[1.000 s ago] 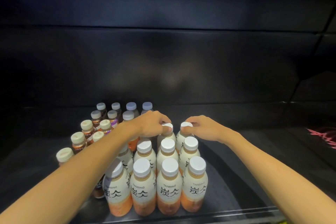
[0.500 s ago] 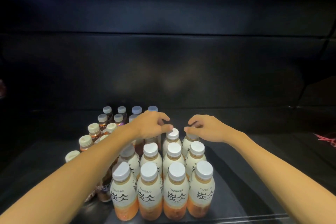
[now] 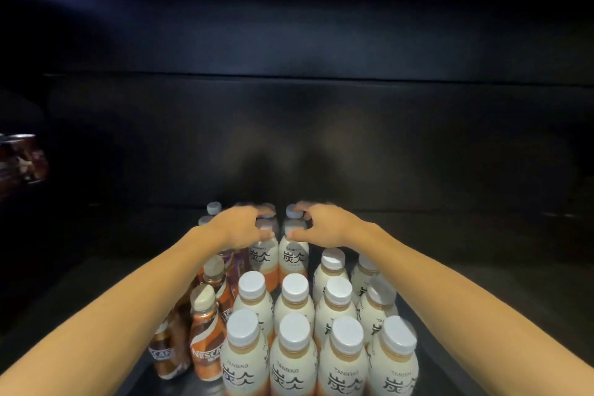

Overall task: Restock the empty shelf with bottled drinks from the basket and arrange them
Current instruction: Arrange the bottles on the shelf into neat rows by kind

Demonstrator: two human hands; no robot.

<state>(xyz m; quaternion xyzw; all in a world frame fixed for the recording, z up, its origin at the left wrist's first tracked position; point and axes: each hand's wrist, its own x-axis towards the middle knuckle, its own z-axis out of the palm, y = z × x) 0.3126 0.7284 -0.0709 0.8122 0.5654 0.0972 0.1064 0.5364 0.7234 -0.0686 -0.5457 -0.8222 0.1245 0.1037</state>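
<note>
The left hand (image 3: 241, 226) and the right hand (image 3: 324, 222) now each close their fingers over the cap of one milk tea bottle, the left bottle (image 3: 264, 262) and the right bottle (image 3: 293, 259), which stand upright and touch each other at the back of the shelf (image 3: 466, 267). Half a second ago the same hands were at the caps of the back row of the tight block, and that row sat directly against the rows in front. Now there is a small gap between the two held bottles and the nearer milk tea bottles (image 3: 294, 341) below the wrists, so it seems the pair was pushed deeper, though the camera also moved closer and the fingertips are blurred. To the left of the left forearm stand the brown coffee bottles (image 3: 205, 350), and beyond the fingers some grey caps (image 3: 213, 207) show. The basket is not in view. I judge that the work is now arranging: the hands are straightening rows, and free shelf remains to the right.
</note>
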